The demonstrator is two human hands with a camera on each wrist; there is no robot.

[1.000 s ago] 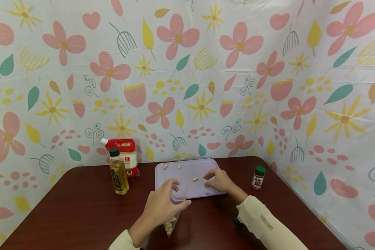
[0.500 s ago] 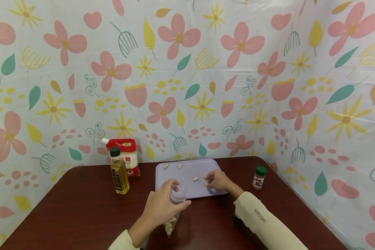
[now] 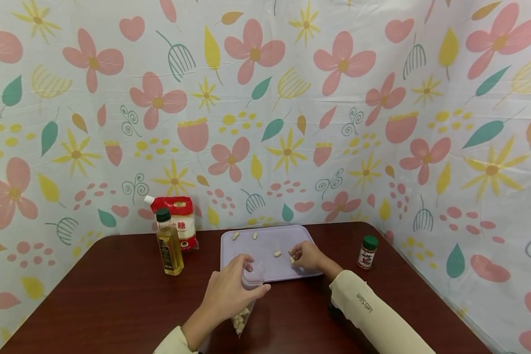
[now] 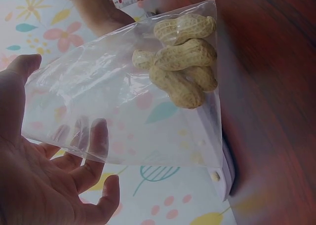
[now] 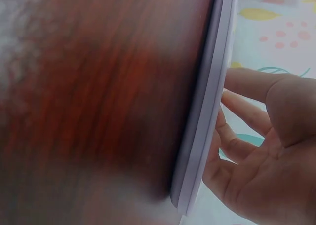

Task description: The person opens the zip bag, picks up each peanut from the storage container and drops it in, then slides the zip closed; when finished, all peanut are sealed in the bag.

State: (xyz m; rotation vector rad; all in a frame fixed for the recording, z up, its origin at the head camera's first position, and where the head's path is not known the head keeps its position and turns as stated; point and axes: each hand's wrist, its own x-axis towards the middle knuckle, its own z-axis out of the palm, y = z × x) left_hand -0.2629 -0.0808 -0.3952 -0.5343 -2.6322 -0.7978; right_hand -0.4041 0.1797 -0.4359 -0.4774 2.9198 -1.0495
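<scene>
My left hand (image 3: 230, 290) holds a clear plastic bag (image 4: 94, 96) by its mouth, thumb at one side and fingers at the other. Several unshelled peanuts (image 4: 180, 57) lie in the bag's bottom corner. Over the right part of the lilac tray (image 3: 265, 276), my right hand (image 3: 309, 255) pinches a peanut (image 3: 292, 259) between thumb and fingers. Just left of those fingertips, another peanut (image 3: 277, 254) lies on the tray. Two more, one peanut (image 3: 236, 236) and a second peanut (image 3: 254, 236), sit near the tray's back edge. The tray rim hides the right fingertips in the right wrist view.
An oil bottle (image 3: 170, 246) with a dark cap stands at the left, before a red and white sugar pouch (image 3: 183, 221). A green-capped jar (image 3: 366, 253) stands right of the tray. Behind the brown table (image 3: 115, 295) hangs a flower-patterned cloth (image 3: 265, 123).
My right fingers, spread apart over the tray a second ago, have drawn together and now pinch a peanut. The right forearm shifted slightly left; the left hand and bag stay as they were.
</scene>
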